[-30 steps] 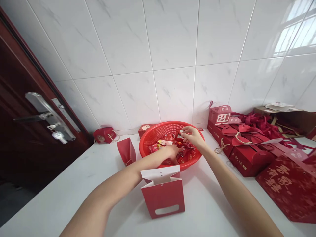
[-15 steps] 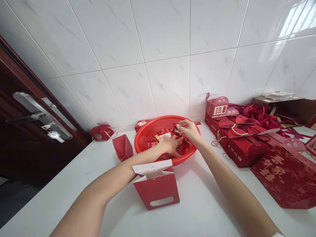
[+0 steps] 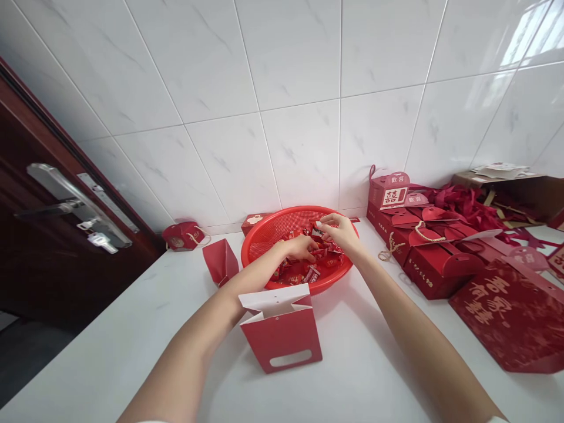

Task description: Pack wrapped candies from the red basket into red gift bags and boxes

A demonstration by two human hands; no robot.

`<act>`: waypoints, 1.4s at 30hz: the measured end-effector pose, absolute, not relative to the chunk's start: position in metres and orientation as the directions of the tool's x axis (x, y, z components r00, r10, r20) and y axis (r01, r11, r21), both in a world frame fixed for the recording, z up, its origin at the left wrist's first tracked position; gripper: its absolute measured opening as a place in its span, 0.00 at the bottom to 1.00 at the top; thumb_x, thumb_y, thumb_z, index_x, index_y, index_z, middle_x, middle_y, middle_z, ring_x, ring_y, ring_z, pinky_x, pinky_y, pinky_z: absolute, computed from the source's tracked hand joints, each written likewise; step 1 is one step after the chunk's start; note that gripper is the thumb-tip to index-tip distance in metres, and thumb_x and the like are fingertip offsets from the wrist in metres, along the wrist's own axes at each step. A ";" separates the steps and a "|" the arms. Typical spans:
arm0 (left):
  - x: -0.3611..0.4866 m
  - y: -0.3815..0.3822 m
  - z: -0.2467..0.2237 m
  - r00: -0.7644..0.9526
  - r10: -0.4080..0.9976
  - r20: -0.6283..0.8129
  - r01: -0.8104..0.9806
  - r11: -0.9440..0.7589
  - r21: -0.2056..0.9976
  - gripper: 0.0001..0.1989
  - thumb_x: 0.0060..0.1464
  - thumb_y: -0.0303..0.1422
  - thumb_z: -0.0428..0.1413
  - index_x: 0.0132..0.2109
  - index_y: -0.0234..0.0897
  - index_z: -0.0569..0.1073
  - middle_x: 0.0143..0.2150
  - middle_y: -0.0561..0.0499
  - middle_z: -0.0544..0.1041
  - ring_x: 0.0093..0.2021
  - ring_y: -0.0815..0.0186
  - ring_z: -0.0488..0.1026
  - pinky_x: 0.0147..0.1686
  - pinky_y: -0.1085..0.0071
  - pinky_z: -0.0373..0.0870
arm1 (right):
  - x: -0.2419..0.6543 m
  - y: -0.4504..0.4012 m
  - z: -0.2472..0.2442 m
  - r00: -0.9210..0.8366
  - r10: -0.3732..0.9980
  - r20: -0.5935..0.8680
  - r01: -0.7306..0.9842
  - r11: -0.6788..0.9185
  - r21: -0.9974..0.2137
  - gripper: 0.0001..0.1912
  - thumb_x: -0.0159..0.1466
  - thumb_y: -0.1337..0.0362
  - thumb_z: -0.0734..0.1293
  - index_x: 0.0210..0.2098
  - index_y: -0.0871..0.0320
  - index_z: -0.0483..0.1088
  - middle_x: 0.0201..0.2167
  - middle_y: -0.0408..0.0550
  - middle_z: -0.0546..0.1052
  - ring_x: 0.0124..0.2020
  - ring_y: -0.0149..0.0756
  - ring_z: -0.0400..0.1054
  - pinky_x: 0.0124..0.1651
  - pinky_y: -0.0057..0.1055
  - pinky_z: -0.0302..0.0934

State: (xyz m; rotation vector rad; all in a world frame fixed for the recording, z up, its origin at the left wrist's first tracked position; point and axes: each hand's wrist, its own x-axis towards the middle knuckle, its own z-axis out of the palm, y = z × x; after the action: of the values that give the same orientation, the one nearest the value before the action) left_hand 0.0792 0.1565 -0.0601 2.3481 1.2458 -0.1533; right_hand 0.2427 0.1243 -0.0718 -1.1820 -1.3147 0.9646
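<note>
A red plastic basket stands by the tiled wall, with several wrapped sweets inside. My left hand reaches down among the sweets, its fingers curled and partly hidden, so its grip is unclear. At the basket's right side my right hand pinches a small wrapped sweet between thumb and fingers. Nearer to me, an open red paper bag with a white inside stands upright, just right of my left forearm.
An open red box and a small red box with a cord stand left of the basket. Red gift boxes, ribbons and a large red bag crowd the right. A door is at left.
My left hand has moved slightly up and left within the basket, and its fingers have drawn together. More sweets show at the basket's front. My right hand has hardly moved.
</note>
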 end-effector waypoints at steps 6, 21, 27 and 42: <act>0.063 0.162 -0.052 0.555 0.785 -0.276 0.735 -0.307 0.605 0.16 0.51 0.46 0.61 0.40 0.40 0.75 0.34 0.52 0.78 0.34 0.60 0.76 0.33 0.69 0.71 | 0.244 0.125 -0.073 0.083 0.973 0.217 0.157 0.202 -0.967 0.06 0.54 0.66 0.69 0.33 0.58 0.74 0.36 0.48 0.79 0.35 0.36 0.73 0.35 0.30 0.65; 0.091 0.130 -0.059 0.587 0.701 -0.405 0.809 -0.534 0.247 0.17 0.34 0.37 0.70 0.36 0.42 0.80 0.32 0.52 0.80 0.36 0.56 0.76 0.34 0.68 0.68 | 0.243 0.118 -0.070 0.050 0.980 0.190 0.144 0.181 -0.973 0.05 0.54 0.67 0.68 0.32 0.57 0.73 0.34 0.46 0.79 0.27 0.31 0.72 0.31 0.28 0.65; 0.083 0.138 -0.059 0.616 0.687 -0.385 0.787 -0.517 0.335 0.09 0.41 0.34 0.66 0.31 0.39 0.76 0.30 0.52 0.78 0.34 0.57 0.76 0.35 0.67 0.69 | 0.243 0.118 -0.072 0.050 0.977 0.206 0.137 0.198 -0.971 0.05 0.54 0.67 0.68 0.32 0.58 0.74 0.36 0.46 0.79 0.27 0.31 0.71 0.31 0.29 0.66; 0.073 0.151 -0.046 0.478 0.878 0.038 0.116 -0.106 0.988 0.11 0.60 0.38 0.58 0.41 0.34 0.78 0.43 0.44 0.81 0.43 0.61 0.79 0.42 0.66 0.77 | 0.243 0.113 -0.065 -0.181 0.976 0.117 -0.047 0.111 -0.993 0.22 0.51 0.64 0.78 0.44 0.58 0.73 0.31 0.45 0.81 0.31 0.36 0.75 0.34 0.30 0.69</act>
State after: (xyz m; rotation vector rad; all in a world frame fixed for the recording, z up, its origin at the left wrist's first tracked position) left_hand 0.0733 0.1513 -0.0460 1.5581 0.8923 0.8154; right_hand 0.2429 0.1131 -0.0646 -1.0041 -1.3672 1.2720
